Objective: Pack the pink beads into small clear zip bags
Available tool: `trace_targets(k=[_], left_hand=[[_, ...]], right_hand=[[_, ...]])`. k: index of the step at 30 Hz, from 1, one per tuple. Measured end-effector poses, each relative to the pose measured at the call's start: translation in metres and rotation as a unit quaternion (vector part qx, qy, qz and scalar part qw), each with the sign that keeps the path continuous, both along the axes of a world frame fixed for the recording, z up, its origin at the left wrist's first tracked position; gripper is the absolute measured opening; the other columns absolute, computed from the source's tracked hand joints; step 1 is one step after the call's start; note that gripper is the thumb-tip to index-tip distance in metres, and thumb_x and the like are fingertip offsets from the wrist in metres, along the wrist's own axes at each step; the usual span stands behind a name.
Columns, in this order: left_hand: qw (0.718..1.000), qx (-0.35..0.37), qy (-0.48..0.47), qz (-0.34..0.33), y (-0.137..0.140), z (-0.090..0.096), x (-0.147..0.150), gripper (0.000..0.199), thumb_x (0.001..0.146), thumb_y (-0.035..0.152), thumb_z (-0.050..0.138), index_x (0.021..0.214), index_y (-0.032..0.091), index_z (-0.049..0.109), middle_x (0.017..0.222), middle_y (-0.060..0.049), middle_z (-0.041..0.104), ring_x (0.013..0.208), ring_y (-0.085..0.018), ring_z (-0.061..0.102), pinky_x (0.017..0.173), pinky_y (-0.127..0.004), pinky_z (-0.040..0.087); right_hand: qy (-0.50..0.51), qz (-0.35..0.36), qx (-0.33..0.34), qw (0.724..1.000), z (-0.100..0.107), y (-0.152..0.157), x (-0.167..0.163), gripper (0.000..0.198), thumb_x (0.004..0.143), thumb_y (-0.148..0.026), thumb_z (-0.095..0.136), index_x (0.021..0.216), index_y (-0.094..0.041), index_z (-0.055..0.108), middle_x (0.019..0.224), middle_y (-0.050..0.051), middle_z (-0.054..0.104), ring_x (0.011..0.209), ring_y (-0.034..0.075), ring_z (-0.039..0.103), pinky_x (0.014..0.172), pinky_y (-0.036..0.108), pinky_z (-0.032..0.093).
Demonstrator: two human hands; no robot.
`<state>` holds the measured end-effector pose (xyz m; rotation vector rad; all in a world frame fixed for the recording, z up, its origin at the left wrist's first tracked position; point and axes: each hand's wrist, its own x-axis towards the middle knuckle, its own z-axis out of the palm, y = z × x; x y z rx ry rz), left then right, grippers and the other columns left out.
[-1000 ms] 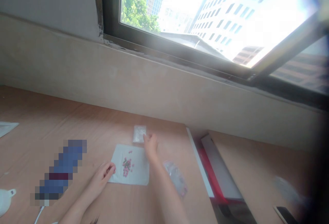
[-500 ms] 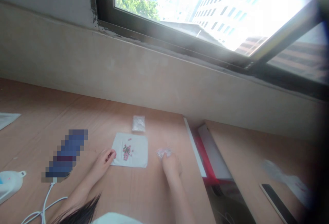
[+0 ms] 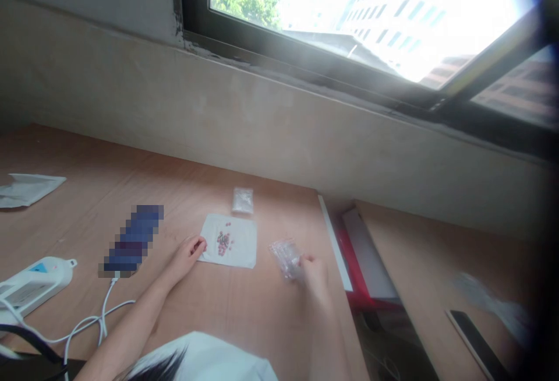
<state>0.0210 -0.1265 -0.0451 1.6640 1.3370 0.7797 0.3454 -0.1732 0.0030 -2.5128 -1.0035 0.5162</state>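
Observation:
My left hand [image 3: 193, 250] rests with curled fingers at the left edge of a white cloth [image 3: 244, 250] that lies flat on the table. Small pink and green pieces [image 3: 223, 242], or a print of them, show in the middle of the cloth; which it is I cannot tell. To the right of the cloth, my right hand [image 3: 314, 270] pinches the edge of a clear plastic bag [image 3: 286, 257]. What the bag contains is too blurred to make out. Just behind the cloth lies a small clear packet [image 3: 243, 201] with whitish contents.
At the left are a pixelated phone [image 3: 133, 240] on a white cable [image 3: 105, 311], a white power strip [image 3: 41, 282] and a white paper packet [image 3: 32, 189]. A gap with a red item [image 3: 351, 264] separates the table from another surface, where a dark phone-like object [image 3: 476, 343] lies.
My right hand has shifted to the right edge of the plastic bag, which now shows more of itself. My left hand stays at the cloth's edge. The whole view has shifted a little.

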Motion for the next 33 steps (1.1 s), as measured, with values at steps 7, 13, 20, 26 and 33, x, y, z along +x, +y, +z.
trace_targets(k=[7, 13, 20, 26, 33], left_hand=[[0.996, -0.065, -0.056, 0.018, 0.004, 0.022, 0.000, 0.027, 0.076, 0.039, 0.037, 0.069, 0.017, 0.052, 0.070, -0.001, 0.056, 0.070, -0.016, 0.051, 0.063, -0.023, 0.038], [0.982, -0.090, -0.120, -0.114, -0.007, 0.086, 0.028, 0.030, 0.079, 0.042, 0.035, 0.069, 0.017, 0.049, 0.064, 0.003, 0.048, 0.060, -0.011, 0.044, 0.058, -0.020, 0.035], [0.977, -0.125, -0.103, -0.136, -0.017, 0.112, 0.038, 0.037, 0.079, 0.047, 0.031, 0.070, 0.016, 0.050, 0.056, 0.005, 0.038, 0.051, -0.009, 0.036, 0.049, -0.020, 0.031], [0.975, -0.134, -0.069, -0.165, -0.016, 0.120, 0.025, 0.036, 0.080, 0.043, 0.030, 0.070, 0.017, 0.053, 0.055, 0.004, 0.042, 0.053, -0.011, 0.040, 0.052, -0.021, 0.034], [0.980, -0.134, -0.022, -0.144, -0.011, 0.110, 0.024, 0.033, 0.077, 0.035, 0.033, 0.052, 0.018, 0.043, 0.044, 0.006, 0.035, 0.041, -0.009, 0.033, 0.042, -0.020, 0.025]], right_hand=[[0.098, -0.006, 0.177, 0.979, 0.041, -0.013, -0.009, 0.029, 0.063, -0.040, 0.049, 0.061, -0.013, 0.060, 0.055, 0.007, 0.059, 0.052, 0.017, 0.054, 0.046, 0.024, 0.036], [0.274, 0.163, 0.217, 0.923, 0.064, 0.000, -0.095, 0.030, 0.066, -0.044, 0.051, 0.062, -0.014, 0.055, 0.056, 0.001, 0.055, 0.050, 0.011, 0.047, 0.045, 0.020, 0.033], [0.414, 0.276, 0.168, 0.851, 0.060, 0.017, -0.159, 0.031, 0.072, -0.041, 0.045, 0.059, -0.014, 0.051, 0.054, -0.001, 0.050, 0.050, 0.008, 0.043, 0.044, 0.017, 0.031], [0.454, 0.276, 0.114, 0.839, 0.058, 0.019, -0.157, 0.024, 0.070, -0.033, 0.047, 0.056, -0.013, 0.050, 0.047, -0.002, 0.046, 0.041, 0.006, 0.037, 0.038, 0.016, 0.026], [0.344, 0.263, 0.130, 0.892, 0.058, 0.021, -0.157, 0.016, 0.062, -0.019, 0.044, 0.048, -0.013, 0.050, 0.047, -0.003, 0.048, 0.047, 0.007, 0.041, 0.045, 0.017, 0.030]])
